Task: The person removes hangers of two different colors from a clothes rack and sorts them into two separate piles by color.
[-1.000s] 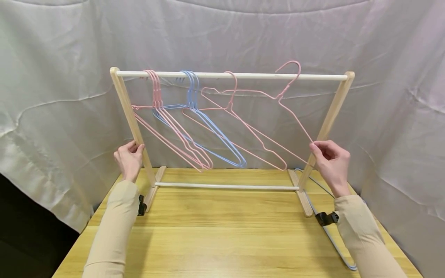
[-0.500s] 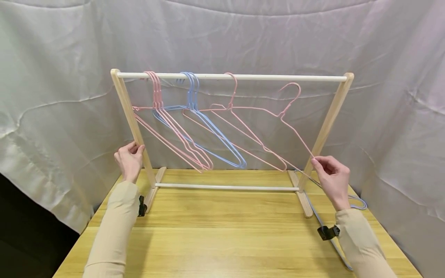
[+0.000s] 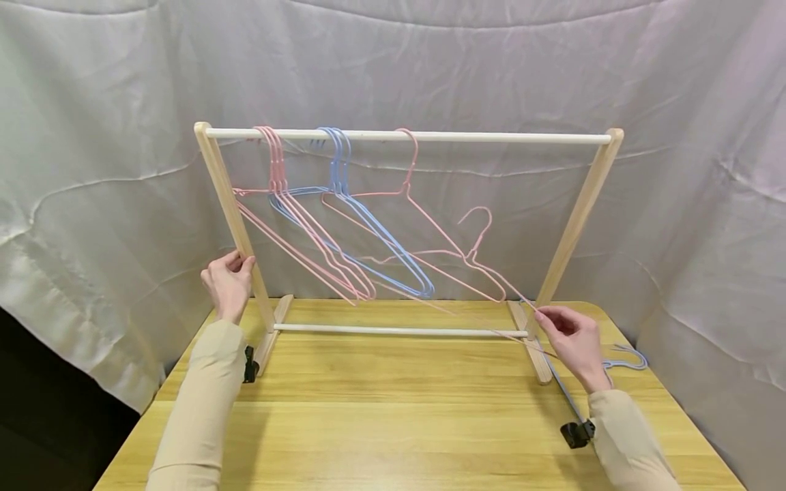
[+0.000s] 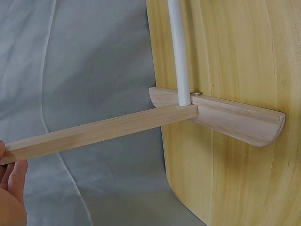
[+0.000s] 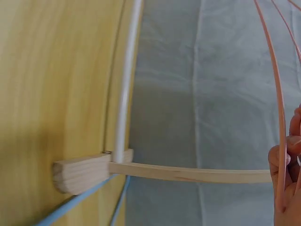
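My left hand [image 3: 228, 285] grips the left wooden post [image 3: 226, 187] of a small clothes rack; its fingertips show at the edge of the left wrist view beside the post [image 4: 94, 134]. With thumb and fingers, my right hand [image 3: 574, 344] pinches a pink wire hanger [image 3: 490, 219] by its right corner. That hanger's hook is free, well below the white top rail [image 3: 522, 138], and its lower wire is blurred. On the rail hang several pink hangers [image 3: 278, 164] at the left, blue hangers [image 3: 346, 157] beside them, and a single pink hanger [image 3: 415, 150] near the middle.
Blue hangers [image 3: 638, 360] lie on the wooden table [image 3: 393, 416] at the right, partly behind my right forearm. The rack's white lower bar [image 3: 399, 331] joins its two wooden feet [image 3: 540, 361]. A grey curtain [image 3: 393, 68] surrounds the back and sides.
My right hand has moved down and slightly left, carrying the pink hanger; its hook has dropped from rail height to well below. My left hand stays on the post.
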The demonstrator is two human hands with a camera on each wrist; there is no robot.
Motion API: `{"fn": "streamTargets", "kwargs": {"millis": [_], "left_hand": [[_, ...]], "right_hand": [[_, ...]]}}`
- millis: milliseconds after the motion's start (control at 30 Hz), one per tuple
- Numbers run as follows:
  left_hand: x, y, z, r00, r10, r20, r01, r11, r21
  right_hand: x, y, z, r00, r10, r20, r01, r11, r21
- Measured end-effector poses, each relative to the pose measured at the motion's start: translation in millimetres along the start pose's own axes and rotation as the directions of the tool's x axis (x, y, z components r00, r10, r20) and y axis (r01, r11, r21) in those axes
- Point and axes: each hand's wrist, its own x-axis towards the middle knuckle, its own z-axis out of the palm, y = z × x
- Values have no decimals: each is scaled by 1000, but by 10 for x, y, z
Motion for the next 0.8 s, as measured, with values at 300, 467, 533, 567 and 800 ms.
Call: {"fn": "streamTargets", "kwargs": {"millis": [300,467,533,567,800], "left_hand": [[-9,3,-3,1000,-7,8,7,1000,-15],[-14,1,-10,1000,-1,8,1,1000,-4],[-14,-1,-9,1000,3,8,-3,1000,-5],[-13,-2,-8,1000,5,8,-5,1000,-4],[-11,-9,-2,1000,10,-7,-10,1000,-12]], "right_hand": [[-262,184,110,991,51,124,-44,997,-65],[-387,222,171,983,61,176,-50,997,-67],[-424,244,196,980,44,195,-37,999,-39],[-442,258,209,978,32,205,-27,999,-26],[-561,304,305,957,-45,288,29,998,61]]}}
